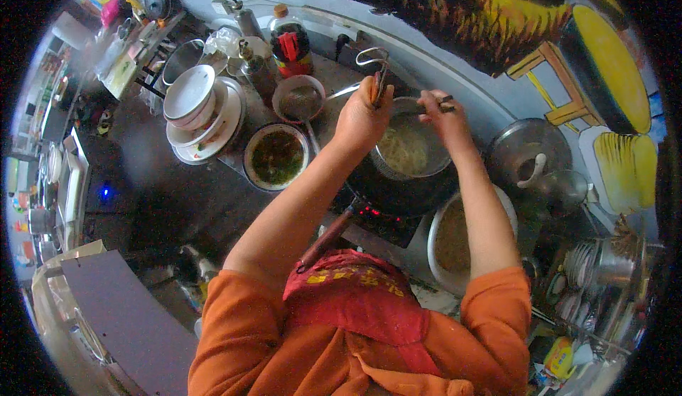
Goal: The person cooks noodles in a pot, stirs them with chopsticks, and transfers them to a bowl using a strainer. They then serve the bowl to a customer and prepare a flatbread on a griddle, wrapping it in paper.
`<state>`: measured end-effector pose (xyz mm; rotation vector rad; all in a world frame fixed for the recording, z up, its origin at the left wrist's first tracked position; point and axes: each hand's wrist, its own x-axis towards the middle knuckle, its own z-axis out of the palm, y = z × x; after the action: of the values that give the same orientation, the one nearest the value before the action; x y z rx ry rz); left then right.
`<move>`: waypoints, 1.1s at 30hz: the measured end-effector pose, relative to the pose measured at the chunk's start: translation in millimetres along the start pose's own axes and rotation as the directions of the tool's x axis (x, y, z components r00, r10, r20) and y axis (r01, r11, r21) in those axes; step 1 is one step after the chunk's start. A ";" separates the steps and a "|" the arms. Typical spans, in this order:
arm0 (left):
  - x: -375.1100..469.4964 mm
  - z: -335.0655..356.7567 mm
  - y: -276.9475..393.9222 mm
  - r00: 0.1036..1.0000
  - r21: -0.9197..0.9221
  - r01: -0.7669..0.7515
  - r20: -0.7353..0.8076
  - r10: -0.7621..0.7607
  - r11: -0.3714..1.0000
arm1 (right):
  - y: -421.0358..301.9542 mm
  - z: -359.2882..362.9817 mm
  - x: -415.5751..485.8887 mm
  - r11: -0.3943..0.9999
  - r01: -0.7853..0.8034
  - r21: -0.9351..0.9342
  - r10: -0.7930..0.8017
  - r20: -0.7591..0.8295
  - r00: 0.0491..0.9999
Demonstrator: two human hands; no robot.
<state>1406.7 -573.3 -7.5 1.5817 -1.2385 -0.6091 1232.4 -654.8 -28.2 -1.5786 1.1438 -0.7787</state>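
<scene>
My left hand is closed around a handle with a looped metal end. That handle appears to belong to the metal strainer basket, though my fist hides the join. Pale noodles lie in the basket, which sits in a dark pan. In my right hand are dark chopsticks, held over the basket's far side; their other ends cannot be made out. The pan rests on a cooktop with red lit digits, and its wooden handle points towards me.
A bowl of dark broth with green bits stands left of the pan. Beyond it are a small sieve, stacked white bowls and a bottle of dark liquid. A white basin and a large metal lid are at the right.
</scene>
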 end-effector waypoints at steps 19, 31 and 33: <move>-2.8 1.3 4.2 0.998 0.001 -0.043 -0.038 0.043 0.999 | 1.2 9.7 -55.0 0.997 0.072 -0.004 -0.072 -0.002 0.997; -2.1 0.2 4.1 1.000 0.003 -0.025 -0.013 0.025 1.000 | 25.3 17.8 -36.9 0.948 0.158 -0.277 -0.123 0.140 0.983; -2.6 -2.1 5.7 1.000 0.011 -0.021 -0.013 0.021 1.000 | 33.6 5.9 -17.5 0.968 0.201 -0.147 -0.222 -0.138 0.965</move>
<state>1405.2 -570.0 -2.0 1.5775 -1.2492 -0.5785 1221.6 -638.3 -61.2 -1.7979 1.1679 -0.9971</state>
